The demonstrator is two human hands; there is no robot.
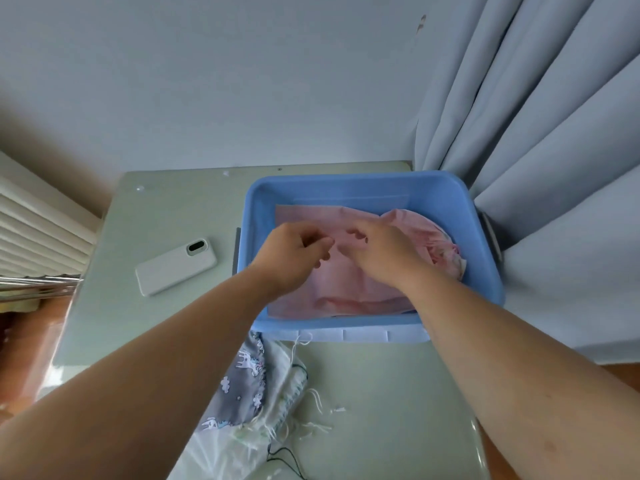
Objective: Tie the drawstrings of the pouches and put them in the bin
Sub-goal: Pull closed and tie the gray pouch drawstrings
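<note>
Two hands meet over the blue bin [346,190]: the left hand [294,252] and the right hand [384,252] hover low inside it, fingers curled toward each other just above the pink pouch [346,289]. The pouch lies spread across the bin's floor, with a bunched pink heap against the bin's right wall. Whether either hand pinches a cord or a fold of cloth cannot be told, because the curled fingers hide whatever lies between them. The pink cloth looks thin, limp and very light, so it should crumple rather than hold a shape. Its cord is likely fine and apt to slip, and the gathered mouth, where the cord runs, seems the sensible place to take hold. On the near side of the bin, a grey pouch [242,375] printed with small white animals and a pale pouch [287,382] lie heaped together on the table [121,323]. Loose white cords [317,403] trail beside them, probably not yet tied. Left of the bin a white phone [176,266] lies flat.
</note>
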